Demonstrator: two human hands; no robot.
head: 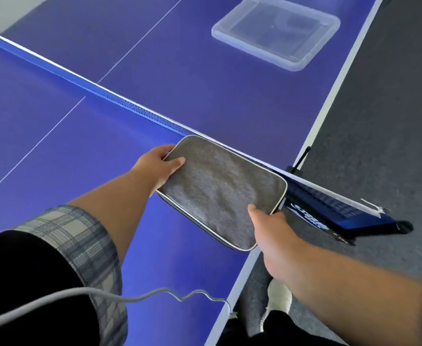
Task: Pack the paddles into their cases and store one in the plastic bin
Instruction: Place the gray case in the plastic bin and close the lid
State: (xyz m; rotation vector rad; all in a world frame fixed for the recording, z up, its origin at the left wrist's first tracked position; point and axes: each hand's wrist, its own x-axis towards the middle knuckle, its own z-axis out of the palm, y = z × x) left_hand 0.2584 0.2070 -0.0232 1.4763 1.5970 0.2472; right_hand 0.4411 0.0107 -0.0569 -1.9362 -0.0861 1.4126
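Grey cable [155,294] runs across the bottom, nearest the lens, over the blue table [55,146]. Left hand [158,163] clamped on the grey paddle case [219,191] at its far-left corner, thumb on top. Right hand [272,228] pinches the near-right edge. Case is closed, beside the net [130,106]. Plastic bin [277,31] well beyond both hands, across the net; contents unclear.

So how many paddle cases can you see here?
1: a grey case held by both hands near the net. The plastic bin beyond may hide another.
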